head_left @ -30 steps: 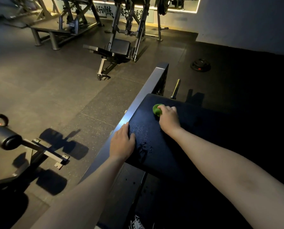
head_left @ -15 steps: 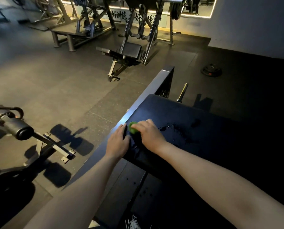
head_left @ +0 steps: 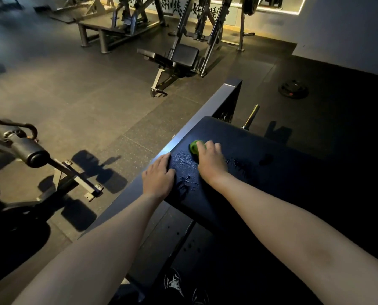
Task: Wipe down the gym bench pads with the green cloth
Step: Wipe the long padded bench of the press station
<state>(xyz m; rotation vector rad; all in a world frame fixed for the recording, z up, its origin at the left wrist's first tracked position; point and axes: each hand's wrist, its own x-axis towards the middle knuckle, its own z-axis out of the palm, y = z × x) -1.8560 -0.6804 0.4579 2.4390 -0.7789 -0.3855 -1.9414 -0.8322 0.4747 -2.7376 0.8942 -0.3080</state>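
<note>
My right grip [head_left: 211, 162] is closed over the green cloth [head_left: 195, 147]. The fingers curl around the bunched-up cloth and press it down on the dark pad [head_left: 271, 172], so only a small green lump shows past my knuckles. The cloth sits on the left part of the pad, a little in from its left edge and closer to its far end than its near end. My left grip [head_left: 158, 178] is open, lying flat with the fingers straight on the left edge of the pad where it meets the slanted metal beam [head_left: 205, 113]. The two grips are close together but not touching. Between them and just toward me, a scatter of water drops [head_left: 188, 181] shines on the pad, and more wet spots lie to the right of my right wrist. A short metal peg [head_left: 251, 115] sticks up behind the far end of the pad. Farther off on the dark floor lies a round weight plate [head_left: 293, 89]. A seat machine [head_left: 183, 58] stands across the room, and a padded roller [head_left: 29, 150] on a stand sits at my left. My shoes [head_left: 174, 282] show at the bottom.
</note>
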